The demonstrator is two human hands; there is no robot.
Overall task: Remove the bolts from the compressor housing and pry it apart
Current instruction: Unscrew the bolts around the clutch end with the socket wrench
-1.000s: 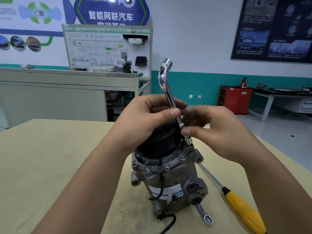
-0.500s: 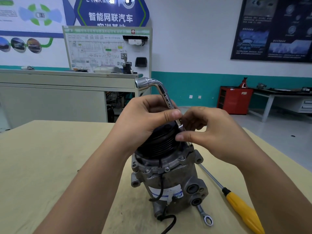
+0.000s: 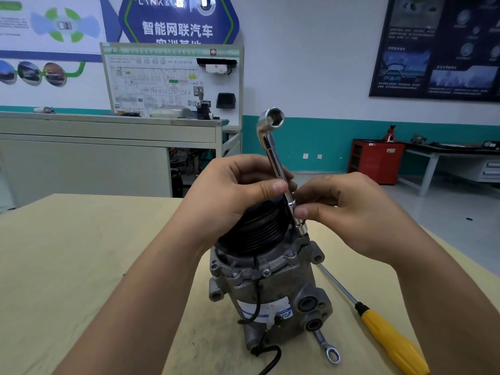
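Note:
A grey metal compressor (image 3: 270, 282) stands upright on the table, its black ribbed pulley (image 3: 253, 231) on top. A chrome L-shaped socket wrench (image 3: 273, 147) stands nearly upright, its lower end seated on a bolt at the housing's upper right rim. Its bent hex socket end faces me. My left hand (image 3: 230, 193) rests over the pulley and pinches the wrench shaft with thumb and fingers. My right hand (image 3: 349, 212) pinches the shaft lower down, just above the housing. The bolt itself is hidden under the socket.
A yellow-handled screwdriver (image 3: 389, 339) lies on the wooden table (image 3: 67, 266) right of the compressor. A ring spanner (image 3: 327, 347) pokes out from under the compressor's base. A black cable trails at the front edge. A bench and red cabinet stand behind.
The wrench has kept turning on the bolt: its bent top end pointed left half a second ago and now faces me. Both hands stay on the shaft.

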